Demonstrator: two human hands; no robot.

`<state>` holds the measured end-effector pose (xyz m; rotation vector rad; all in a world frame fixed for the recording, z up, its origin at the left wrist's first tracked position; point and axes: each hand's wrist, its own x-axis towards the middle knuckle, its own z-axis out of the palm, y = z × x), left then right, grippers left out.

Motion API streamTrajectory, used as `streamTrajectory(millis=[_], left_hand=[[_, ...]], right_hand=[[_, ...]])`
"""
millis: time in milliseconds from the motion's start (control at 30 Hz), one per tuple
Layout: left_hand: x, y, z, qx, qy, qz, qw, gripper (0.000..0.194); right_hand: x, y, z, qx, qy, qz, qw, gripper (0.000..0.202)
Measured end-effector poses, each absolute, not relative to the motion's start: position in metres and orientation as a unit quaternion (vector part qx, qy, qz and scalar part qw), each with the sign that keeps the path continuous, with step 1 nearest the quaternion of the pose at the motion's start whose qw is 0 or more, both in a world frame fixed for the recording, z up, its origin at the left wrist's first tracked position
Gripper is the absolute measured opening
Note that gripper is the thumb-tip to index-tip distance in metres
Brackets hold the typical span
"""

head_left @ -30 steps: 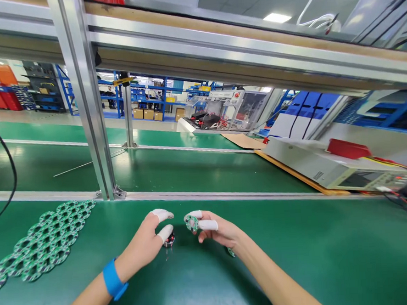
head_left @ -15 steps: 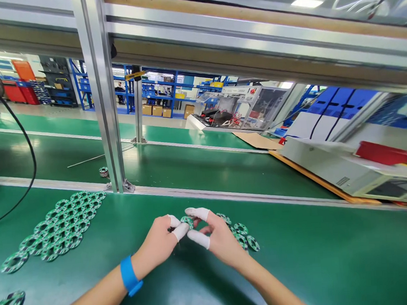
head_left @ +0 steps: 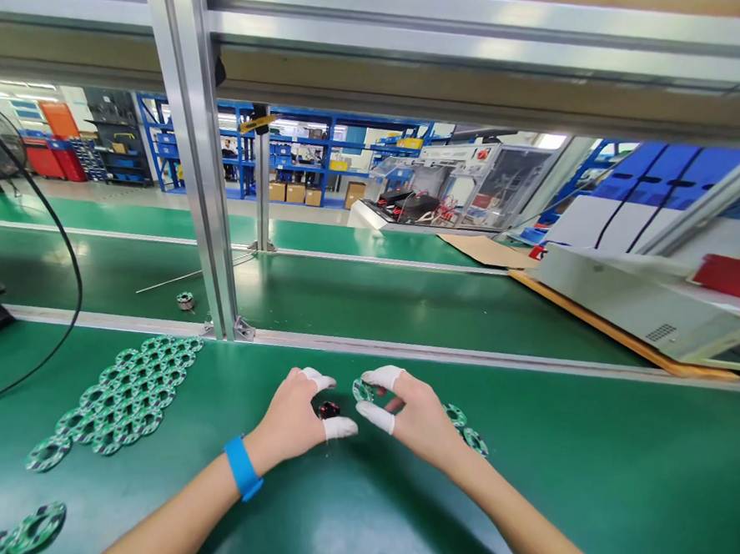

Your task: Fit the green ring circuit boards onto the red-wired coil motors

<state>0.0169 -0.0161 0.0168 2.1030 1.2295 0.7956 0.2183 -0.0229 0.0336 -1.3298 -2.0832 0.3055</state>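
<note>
My left hand, with white finger cots on the thumb and forefinger and a blue band at the wrist, has those two fingers apart. Between them sits a small dark, reddish part that looks like a wound coil; whether the hand touches it is unclear. My right hand, also in white finger cots, pinches a small green ring-shaped circuit board by its edge, beside the coil. More green ring boards lie just right of my right hand, partly hidden by it.
Many ring boards lie in close rows at left, with a few nearer the front. An aluminium post rises from the bench rail. Behind it lies a coil with a green top. A black cable loops at left.
My hands have drawn apart. The ring board has come away from my left fingers and stays in my right, and the dark coil now shows. The view has shifted slightly.
</note>
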Motion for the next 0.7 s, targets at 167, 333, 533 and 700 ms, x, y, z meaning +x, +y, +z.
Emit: streamTrajectory(millis=[167, 333, 533, 700], left_hand=[[0.014, -0.013, 0.004, 0.829, 0.489, 0.197, 0.186, 0.041], [0.018, -0.017, 0.003, 0.84, 0.504, 0.164, 0.118, 0.048], [0.019, -0.019, 0.001, 0.847, 0.5, 0.153, 0.09, 0.04], [0.021, -0.022, -0.002, 0.836, 0.516, 0.16, 0.093, 0.038]], right_hand=[[0.217, -0.012, 0.019, -0.531, -0.741, 0.266, 0.313, 0.026], [0.201, -0.016, 0.01, -0.509, -0.708, 0.383, 0.305, 0.028], [0.188, -0.024, 0.003, -0.459, -0.787, 0.277, 0.305, 0.026], [0.193, -0.025, -0.006, -0.435, -0.842, 0.133, 0.289, 0.027]])
